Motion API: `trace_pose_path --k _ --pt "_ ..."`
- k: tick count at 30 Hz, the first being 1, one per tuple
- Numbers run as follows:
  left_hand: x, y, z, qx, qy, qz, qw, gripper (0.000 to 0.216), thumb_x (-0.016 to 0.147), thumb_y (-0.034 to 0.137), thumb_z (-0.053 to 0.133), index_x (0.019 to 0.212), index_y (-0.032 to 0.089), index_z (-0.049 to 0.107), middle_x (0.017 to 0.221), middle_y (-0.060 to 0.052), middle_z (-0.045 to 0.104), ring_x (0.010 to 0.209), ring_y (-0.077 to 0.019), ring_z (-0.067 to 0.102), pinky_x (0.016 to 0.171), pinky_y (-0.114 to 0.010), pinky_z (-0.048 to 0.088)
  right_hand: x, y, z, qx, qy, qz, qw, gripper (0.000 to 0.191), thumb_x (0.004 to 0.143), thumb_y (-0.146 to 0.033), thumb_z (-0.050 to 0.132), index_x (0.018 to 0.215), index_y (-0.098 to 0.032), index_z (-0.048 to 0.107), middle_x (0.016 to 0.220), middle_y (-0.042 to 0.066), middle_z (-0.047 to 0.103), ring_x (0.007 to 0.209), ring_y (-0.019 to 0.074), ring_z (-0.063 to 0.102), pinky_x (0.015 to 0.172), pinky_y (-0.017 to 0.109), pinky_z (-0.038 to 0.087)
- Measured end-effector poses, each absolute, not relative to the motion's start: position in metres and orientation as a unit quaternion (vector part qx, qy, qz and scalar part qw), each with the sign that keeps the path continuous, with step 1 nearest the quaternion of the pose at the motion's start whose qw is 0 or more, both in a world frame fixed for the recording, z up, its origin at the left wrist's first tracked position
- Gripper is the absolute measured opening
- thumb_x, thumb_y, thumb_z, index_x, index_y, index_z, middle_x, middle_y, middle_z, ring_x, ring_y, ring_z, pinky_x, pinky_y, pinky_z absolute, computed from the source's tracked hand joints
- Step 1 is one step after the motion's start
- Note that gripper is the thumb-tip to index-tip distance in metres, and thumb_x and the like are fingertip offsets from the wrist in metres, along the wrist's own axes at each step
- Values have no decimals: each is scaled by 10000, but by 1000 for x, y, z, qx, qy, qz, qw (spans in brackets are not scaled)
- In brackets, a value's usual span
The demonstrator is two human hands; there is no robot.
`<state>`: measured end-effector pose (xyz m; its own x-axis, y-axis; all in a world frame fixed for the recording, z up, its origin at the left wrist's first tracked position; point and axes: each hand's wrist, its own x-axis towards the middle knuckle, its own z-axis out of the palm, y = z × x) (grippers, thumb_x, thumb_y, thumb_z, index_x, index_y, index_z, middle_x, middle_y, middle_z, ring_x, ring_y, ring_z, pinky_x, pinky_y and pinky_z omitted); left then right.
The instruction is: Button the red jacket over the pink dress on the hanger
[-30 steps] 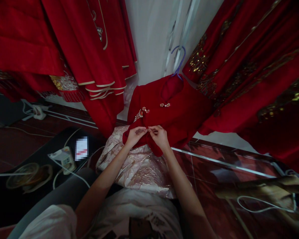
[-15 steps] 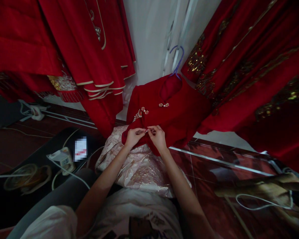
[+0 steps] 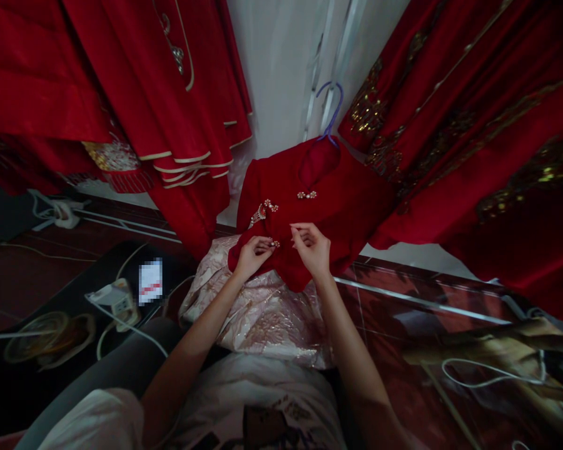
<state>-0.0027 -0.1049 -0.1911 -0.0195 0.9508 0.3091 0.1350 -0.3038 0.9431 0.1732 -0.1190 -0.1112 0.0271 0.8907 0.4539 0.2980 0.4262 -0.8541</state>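
A red jacket (image 3: 338, 206) on a purple hanger (image 3: 331, 109) hangs in front of me, its lower part draped toward my lap. Beaded clasps (image 3: 307, 194) decorate its front. My left hand (image 3: 252, 253) is closed on the red fabric, pinching a small beaded clasp (image 3: 274, 244) at its fingertips. My right hand (image 3: 313, 249) sits just to the right, fingers curled and pinched together over the jacket; what they hold is too small to make out. A pale pink embroidered garment (image 3: 263, 312) lies under the jacket on my lap.
More red gowns hang at the left (image 3: 122, 94) and right (image 3: 473, 125). A white power strip (image 3: 117, 300) with cables and a drink cup (image 3: 47, 331) lie on a dark surface at the left. The floor is glossy dark red tile (image 3: 403, 325).
My right hand has drawn away to the right and slightly up from my left hand; before, the two hands' fingertips met at the clasp. The view has shifted a little.
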Motion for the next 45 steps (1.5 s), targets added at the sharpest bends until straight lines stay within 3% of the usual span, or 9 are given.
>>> trace_pose_path --k 4,12,20,25,28,32,34,40,45 --pt "-4 -103 -194 603 452 543 371 250 736 277 716 954 161 677 956 -68 677 805 -123 661 733 -249 534 179 -115 -113 -472 -635 273 547 275 890 -409 523 1024 -199 639 715 10 643 602 111 616 595 219 525" --pt "-6 -103 -197 601 460 537 374 236 748 347 719 867 159 642 858 -47 693 784 -136 658 749 -267 519 173 -105 -139 -465 -710 301 434 191 816 -256 600 991 -182 628 817 25 685 713 122 653 706 253 542" --pt "-2 -109 -193 564 440 585 382 233 751 351 710 838 162 605 808 -22 667 734 -112 631 746 -248 506 163 -106 -149 -458 -711 319 429 176 792 -245 618 957 -184 617 807 16 681 707 113 647 678 234 535" --pt "-6 -92 -172 540 429 598 409 290 761 388 685 948 180 608 778 -1 592 677 -110 582 598 -222 519 165 -103 -147 -469 -689 335 440 136 725 -153 634 856 -178 658 778 14 700 699 118 648 703 246 530" --pt "-14 -68 -149 588 436 603 319 280 841 403 590 1041 207 615 930 -44 584 760 -127 572 596 -222 516 168 -103 -143 -451 -681 370 442 147 694 -169 664 841 -169 661 773 20 709 685 118 648 698 247 528" --pt "-27 -37 -116 740 448 497 71 292 921 335 488 1151 247 645 1155 -96 498 1113 -221 474 945 -391 454 173 -104 -137 -424 -685 397 439 182 692 -200 663 869 -160 659 776 22 707 699 118 649 684 237 515" --pt "-34 -27 -102 800 427 422 -4 285 919 321 494 1141 255 661 1232 -101 448 1175 -247 412 1022 -448 379 174 -104 -135 -423 -684 398 441 194 691 -202 657 880 -157 658 776 25 704 706 119 647 688 238 512" --pt "-46 -15 -71 895 341 284 -44 198 885 306 545 984 217 691 1307 -96 430 1147 -258 423 1014 -456 362 176 -105 -132 -420 -682 395 450 188 697 -216 638 876 -160 653 791 32 708 702 116 644 689 239 512" --pt "-43 -13 -59 923 309 215 -82 181 877 259 533 1000 182 641 1317 -115 456 1205 -281 413 1009 -458 332 176 -105 -131 -421 -683 392 450 189 697 -218 636 876 -162 650 790 30 706 705 121 647 689 243 511"
